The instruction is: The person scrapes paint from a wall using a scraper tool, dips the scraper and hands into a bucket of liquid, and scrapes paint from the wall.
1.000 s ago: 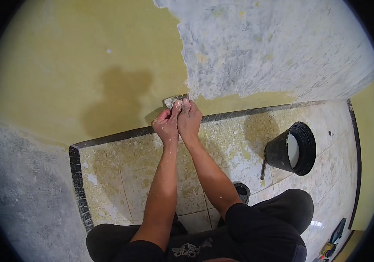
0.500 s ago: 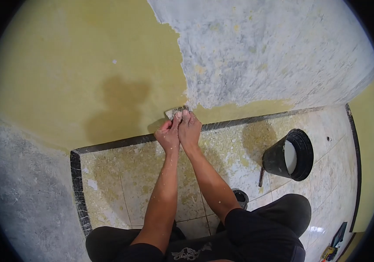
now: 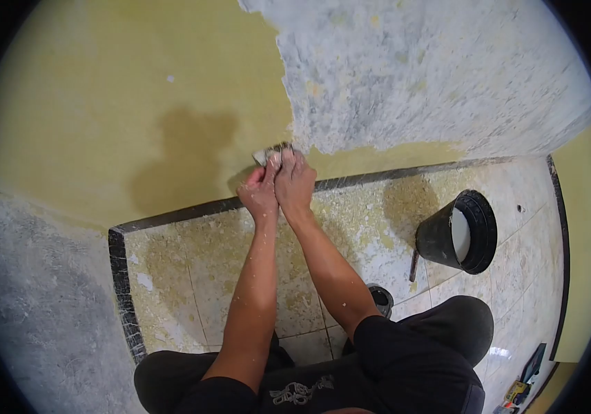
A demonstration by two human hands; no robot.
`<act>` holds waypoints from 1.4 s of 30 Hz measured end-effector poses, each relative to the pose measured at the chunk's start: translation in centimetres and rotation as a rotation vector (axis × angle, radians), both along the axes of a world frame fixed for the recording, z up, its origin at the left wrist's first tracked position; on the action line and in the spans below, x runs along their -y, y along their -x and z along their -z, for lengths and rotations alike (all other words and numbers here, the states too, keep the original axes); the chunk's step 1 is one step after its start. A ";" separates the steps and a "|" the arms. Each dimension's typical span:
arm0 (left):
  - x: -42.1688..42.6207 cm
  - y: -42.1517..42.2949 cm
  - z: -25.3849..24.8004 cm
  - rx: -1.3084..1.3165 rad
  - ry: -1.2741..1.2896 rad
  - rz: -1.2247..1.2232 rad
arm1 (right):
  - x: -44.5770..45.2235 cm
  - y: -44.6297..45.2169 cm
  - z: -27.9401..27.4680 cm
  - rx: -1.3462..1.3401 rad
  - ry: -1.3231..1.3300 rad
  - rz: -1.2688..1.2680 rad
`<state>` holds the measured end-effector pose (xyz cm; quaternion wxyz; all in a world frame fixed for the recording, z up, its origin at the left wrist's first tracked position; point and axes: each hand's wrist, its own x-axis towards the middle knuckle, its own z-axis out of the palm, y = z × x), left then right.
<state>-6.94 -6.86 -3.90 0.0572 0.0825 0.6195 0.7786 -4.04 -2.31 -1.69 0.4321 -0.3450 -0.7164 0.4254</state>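
Note:
Both my hands are close together at the bottom of the wall, fingers closed around a scraper point(image 3: 262, 156) whose pale, flat blade shows at the left. My left hand point(image 3: 259, 192) has its fingers bent against the tool. Beside it, my right hand point(image 3: 296, 185) presses with fingers stretched over the scraper's top. The blade lies against the yellow painted wall point(image 3: 102, 103), just below the ragged edge of the bare grey-white patch point(image 3: 392, 76). Dust and flakes cling to my fingers and forearms.
Paint flakes cover the tiled floor point(image 3: 240, 297) along the dark skirting point(image 3: 178, 215). A black bucket point(image 3: 440, 238) with whitish liquid stands at the right, a narrow stick-like tool point(image 3: 413, 265) beside it. A small dark container point(image 3: 381, 298) is near my right knee; other items point(image 3: 516, 393) lie lower right.
The whole view has shifted, so wall, floor and bucket appear slightly higher. My hands and the scraper have moved a little up the wall, still gripping together.

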 end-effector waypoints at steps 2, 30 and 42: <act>0.0 1.2 3.8 -0.083 0.218 -0.058 | 0.2 -0.3 0.5 -0.024 0.075 -0.024; 0.4 0.8 -1.1 0.044 0.016 0.032 | 0.4 0.2 -0.9 0.022 0.027 0.068; 0.4 1.5 1.1 0.009 0.198 0.020 | 0.7 -0.3 -0.2 -0.007 0.105 0.037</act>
